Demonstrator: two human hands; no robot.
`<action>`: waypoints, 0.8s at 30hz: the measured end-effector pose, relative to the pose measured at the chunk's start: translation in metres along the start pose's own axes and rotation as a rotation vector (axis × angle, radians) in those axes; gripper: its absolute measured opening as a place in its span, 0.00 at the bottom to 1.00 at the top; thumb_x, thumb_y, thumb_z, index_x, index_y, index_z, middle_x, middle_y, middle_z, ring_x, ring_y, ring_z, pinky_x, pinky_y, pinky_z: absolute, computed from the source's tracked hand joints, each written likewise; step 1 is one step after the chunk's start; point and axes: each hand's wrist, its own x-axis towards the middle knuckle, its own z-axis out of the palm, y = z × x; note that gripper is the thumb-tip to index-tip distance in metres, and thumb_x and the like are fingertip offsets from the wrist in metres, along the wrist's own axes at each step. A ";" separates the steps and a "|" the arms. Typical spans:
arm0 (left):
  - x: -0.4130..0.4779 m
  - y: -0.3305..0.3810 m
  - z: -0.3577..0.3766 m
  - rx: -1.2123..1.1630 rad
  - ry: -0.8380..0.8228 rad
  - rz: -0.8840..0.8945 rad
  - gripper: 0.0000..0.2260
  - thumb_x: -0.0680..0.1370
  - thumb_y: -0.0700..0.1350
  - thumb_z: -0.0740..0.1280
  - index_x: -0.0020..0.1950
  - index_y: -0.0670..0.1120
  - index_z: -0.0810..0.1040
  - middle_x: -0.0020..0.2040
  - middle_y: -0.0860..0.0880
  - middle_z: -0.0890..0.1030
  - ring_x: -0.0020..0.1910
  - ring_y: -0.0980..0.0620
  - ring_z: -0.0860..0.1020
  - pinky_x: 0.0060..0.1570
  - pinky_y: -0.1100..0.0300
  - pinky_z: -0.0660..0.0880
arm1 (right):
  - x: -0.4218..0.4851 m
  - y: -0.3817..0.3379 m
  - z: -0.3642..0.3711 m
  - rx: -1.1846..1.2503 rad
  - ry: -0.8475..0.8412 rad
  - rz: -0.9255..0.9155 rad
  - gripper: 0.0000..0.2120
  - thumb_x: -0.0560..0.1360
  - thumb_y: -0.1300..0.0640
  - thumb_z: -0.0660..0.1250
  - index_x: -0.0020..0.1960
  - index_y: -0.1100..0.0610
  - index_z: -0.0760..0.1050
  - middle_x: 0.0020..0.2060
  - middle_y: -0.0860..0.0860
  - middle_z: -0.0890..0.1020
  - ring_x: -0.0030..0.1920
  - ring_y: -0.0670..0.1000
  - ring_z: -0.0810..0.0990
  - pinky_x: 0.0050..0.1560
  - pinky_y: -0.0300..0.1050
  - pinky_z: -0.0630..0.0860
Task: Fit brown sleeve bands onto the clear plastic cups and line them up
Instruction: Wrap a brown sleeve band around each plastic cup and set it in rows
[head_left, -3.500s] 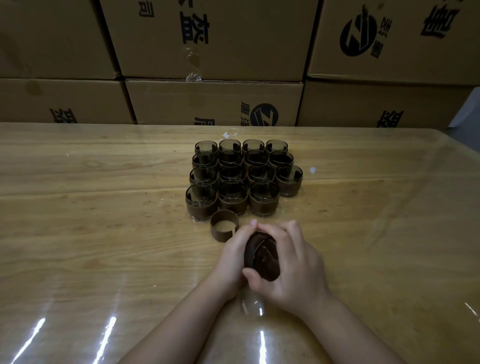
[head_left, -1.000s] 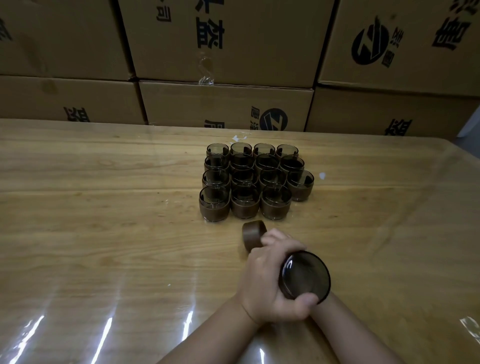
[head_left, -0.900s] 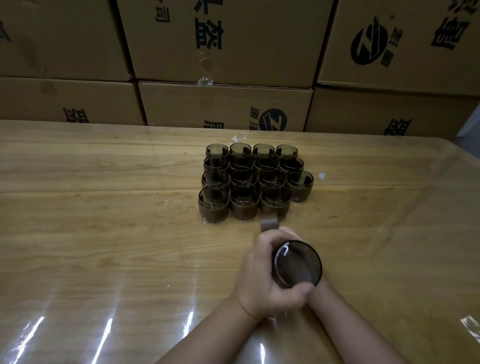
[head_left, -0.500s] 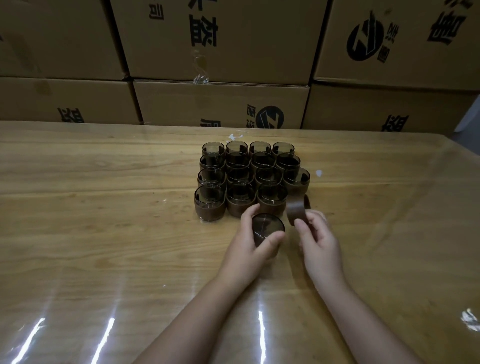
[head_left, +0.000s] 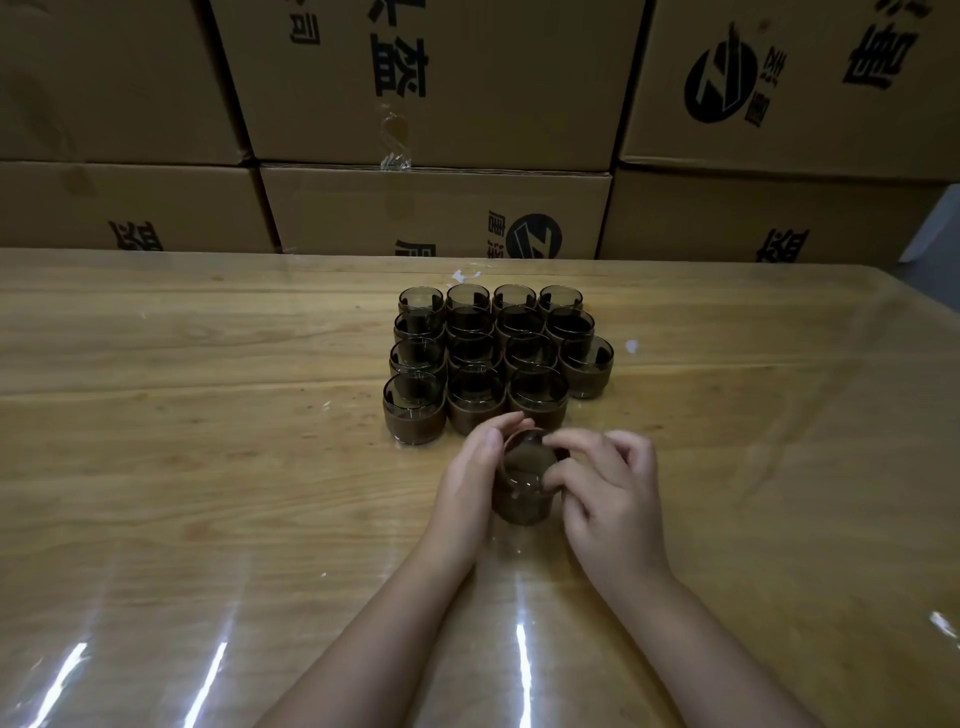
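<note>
Between my hands, just in front of the block of finished cups, is a clear plastic cup (head_left: 524, 491). My left hand (head_left: 470, 480) grips its left side. With thumb and fingers my right hand (head_left: 605, 491) pinches a brown sleeve band (head_left: 519, 439) at the cup's upper end. The band looks partly on the cup; how far on is hidden by my fingers. Several banded cups (head_left: 491, 358) stand upright in tight rows on the table (head_left: 208, 441), with the front row's right-hand spot open.
Stacked cardboard boxes (head_left: 441, 208) with black print form a wall along the table's far edge. A shiny clear sheet covers the wooden top, with light glare near me. Small white scraps (head_left: 631, 345) lie right of the cups and behind them.
Half a second ago my right hand held the band apart, to the right of the cup. Now both hands have come together and the band sits at the cup's end.
</note>
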 end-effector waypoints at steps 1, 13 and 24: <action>-0.001 0.001 -0.001 0.019 -0.019 0.020 0.28 0.70 0.62 0.61 0.61 0.45 0.77 0.60 0.45 0.81 0.61 0.51 0.78 0.62 0.58 0.74 | 0.000 -0.002 0.002 -0.025 0.016 -0.026 0.12 0.71 0.65 0.60 0.35 0.56 0.79 0.54 0.46 0.80 0.52 0.53 0.69 0.53 0.40 0.66; 0.000 -0.001 0.006 0.166 0.046 0.116 0.18 0.78 0.50 0.57 0.56 0.41 0.79 0.55 0.48 0.82 0.58 0.54 0.78 0.62 0.58 0.72 | -0.002 -0.019 0.010 0.584 -0.024 0.367 0.09 0.77 0.50 0.60 0.55 0.46 0.75 0.55 0.44 0.76 0.60 0.49 0.75 0.60 0.39 0.70; 0.003 -0.010 0.010 0.037 0.108 0.099 0.13 0.78 0.52 0.58 0.59 0.53 0.76 0.53 0.52 0.84 0.56 0.56 0.80 0.57 0.64 0.74 | 0.000 -0.017 0.019 0.821 -0.170 0.756 0.12 0.83 0.55 0.55 0.62 0.45 0.72 0.59 0.43 0.79 0.62 0.41 0.75 0.66 0.44 0.71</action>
